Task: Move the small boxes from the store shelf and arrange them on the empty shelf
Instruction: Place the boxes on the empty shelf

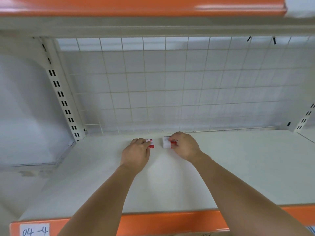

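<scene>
1. Head view: I see a white shelf [238, 167] with an orange front edge and a wire grid [153, 82] behind.
2. My left hand [136, 155] grips a red-and-white box [150, 143] near the shelf's back.
3. My right hand [185, 146] pinches a second box [166, 142] just beside it; the boxes are apart.
4. A label [35, 230] reads "04-4".

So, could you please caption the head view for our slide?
Both hands, left hand and right hand, set small red-and-white boxes near the wire-grid back of a white shelf.

Left hand [136, 151], right hand [185, 146] curled, gripping
</scene>
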Action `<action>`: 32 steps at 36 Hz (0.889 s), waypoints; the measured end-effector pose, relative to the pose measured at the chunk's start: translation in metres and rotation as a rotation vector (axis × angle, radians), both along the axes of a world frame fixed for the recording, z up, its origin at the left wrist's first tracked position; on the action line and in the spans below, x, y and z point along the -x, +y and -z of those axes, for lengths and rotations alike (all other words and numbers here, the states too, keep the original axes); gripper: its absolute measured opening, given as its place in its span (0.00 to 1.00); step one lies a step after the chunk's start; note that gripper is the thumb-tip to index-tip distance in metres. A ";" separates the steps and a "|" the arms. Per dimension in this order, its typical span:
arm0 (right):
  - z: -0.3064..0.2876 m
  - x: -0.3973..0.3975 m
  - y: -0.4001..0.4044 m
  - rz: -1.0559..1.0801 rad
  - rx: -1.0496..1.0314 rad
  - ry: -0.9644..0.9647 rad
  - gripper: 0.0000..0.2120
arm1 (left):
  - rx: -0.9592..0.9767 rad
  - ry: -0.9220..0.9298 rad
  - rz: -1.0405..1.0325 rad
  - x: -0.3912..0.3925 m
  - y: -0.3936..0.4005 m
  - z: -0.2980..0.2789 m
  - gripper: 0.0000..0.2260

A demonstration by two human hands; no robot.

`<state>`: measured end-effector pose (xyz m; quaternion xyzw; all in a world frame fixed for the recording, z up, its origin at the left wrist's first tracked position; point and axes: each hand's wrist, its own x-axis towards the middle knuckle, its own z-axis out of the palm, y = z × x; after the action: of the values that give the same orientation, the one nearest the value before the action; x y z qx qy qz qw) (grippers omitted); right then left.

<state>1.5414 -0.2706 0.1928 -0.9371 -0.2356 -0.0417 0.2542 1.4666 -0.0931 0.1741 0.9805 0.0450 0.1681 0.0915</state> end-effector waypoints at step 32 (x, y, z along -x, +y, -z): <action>-0.005 0.014 0.021 0.300 0.038 0.014 0.15 | 0.062 -0.043 -0.005 -0.002 0.033 0.003 0.16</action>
<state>1.5270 -0.2495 0.1982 -0.9666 -0.0919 -0.0682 0.2292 1.4684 -0.0605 0.1713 0.9733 0.0504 0.1877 0.1221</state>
